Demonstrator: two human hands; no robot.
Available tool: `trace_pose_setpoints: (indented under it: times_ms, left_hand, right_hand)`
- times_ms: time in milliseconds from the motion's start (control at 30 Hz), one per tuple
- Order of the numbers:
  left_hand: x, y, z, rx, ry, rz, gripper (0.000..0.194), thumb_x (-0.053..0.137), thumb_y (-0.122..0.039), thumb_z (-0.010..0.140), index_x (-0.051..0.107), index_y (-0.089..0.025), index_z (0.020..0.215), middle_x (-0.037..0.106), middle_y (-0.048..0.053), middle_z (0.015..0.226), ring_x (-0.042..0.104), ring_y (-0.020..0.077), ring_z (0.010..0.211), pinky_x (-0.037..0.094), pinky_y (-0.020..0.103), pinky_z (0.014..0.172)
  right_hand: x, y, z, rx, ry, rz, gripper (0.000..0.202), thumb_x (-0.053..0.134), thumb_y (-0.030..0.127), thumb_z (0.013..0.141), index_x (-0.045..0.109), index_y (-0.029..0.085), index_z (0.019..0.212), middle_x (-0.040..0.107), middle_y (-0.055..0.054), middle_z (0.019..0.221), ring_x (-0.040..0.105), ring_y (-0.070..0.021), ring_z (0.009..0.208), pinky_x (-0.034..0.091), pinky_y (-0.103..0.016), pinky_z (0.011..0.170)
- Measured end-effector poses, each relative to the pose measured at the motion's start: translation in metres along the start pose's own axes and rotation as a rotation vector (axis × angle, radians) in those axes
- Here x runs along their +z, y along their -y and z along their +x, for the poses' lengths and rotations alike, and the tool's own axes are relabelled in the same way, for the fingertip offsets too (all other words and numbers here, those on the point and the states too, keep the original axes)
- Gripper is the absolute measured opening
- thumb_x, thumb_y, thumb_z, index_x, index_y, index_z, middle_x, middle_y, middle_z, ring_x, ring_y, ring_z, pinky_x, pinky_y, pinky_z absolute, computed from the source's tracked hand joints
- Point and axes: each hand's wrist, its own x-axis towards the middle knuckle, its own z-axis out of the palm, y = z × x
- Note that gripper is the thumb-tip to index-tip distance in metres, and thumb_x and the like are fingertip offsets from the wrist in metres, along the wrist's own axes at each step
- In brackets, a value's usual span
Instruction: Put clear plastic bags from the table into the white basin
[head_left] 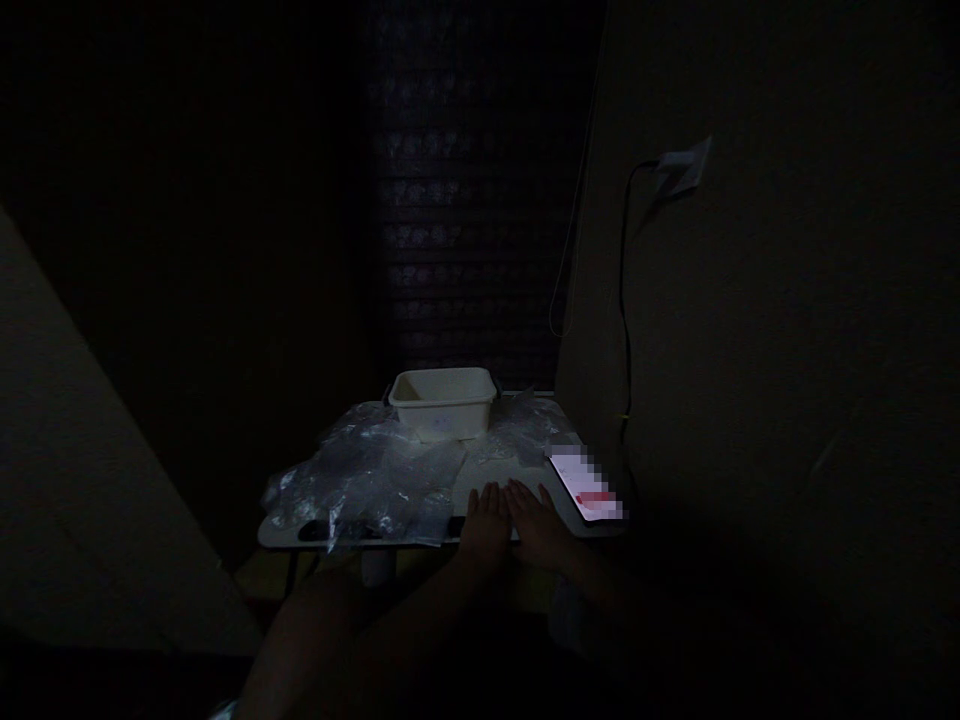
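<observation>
Near edge of the counter (276, 531): left grip (487, 515) and right grip (534, 515) lie open, side by side, fingers extended. Clear, crumpled plastic wrapping (375, 475) spreads just left; a lit, slim phone (581, 485) lies near, rightward. Beyond stands a pale, rectangular, open-topped tub (446, 418).

From head height, the one camera looked forward and slightly down across a nearby table (517, 470) toward the blind (427, 240) beyond.

Fingers (486, 499) rest on the table (519, 470) near clear plastic (382, 470).
</observation>
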Motion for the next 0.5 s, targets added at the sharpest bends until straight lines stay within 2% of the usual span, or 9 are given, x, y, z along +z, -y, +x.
trace_pose_setpoints:
  times_ms: [333, 500]
  left_hand:
    - [-0.0054, -0.0021, -0.0012, 0.005, 0.013, 0.007, 0.061, 0.032, -0.036, 0.066, 0.023, -0.001, 0.115, 0.024, 0.019, 0.119, 0.016, 0.0275, 0.11, 0.009, 0.045, 0.087]
    - [-0.0046, -0.0022, -0.0011, 0.001, 0.018, 0.033, 0.058, 0.03, -0.034, 0.068, 0.024, -0.001, 0.115, 0.025, 0.019, 0.119, 0.017, 0.0272, 0.109, 0.009, 0.045, 0.086]
  right_hand:
    - [-0.0016, 0.0027, -0.0006, 0.023, 0.015, -0.008, 0.072, 0.041, 0.031, 0.055, 0.016, 0.006, 0.118, 0.016, -0.013, 0.124, 0.006, -0.0222, 0.112, -0.003, -0.043, 0.087]
    - [-0.0038, 0.0031, -0.0012, 0.023, 0.034, 0.002, 0.073, 0.04, 0.032, 0.056, 0.015, 0.005, 0.118, 0.014, -0.013, 0.124, 0.005, -0.0219, 0.113, -0.002, -0.042, 0.087]
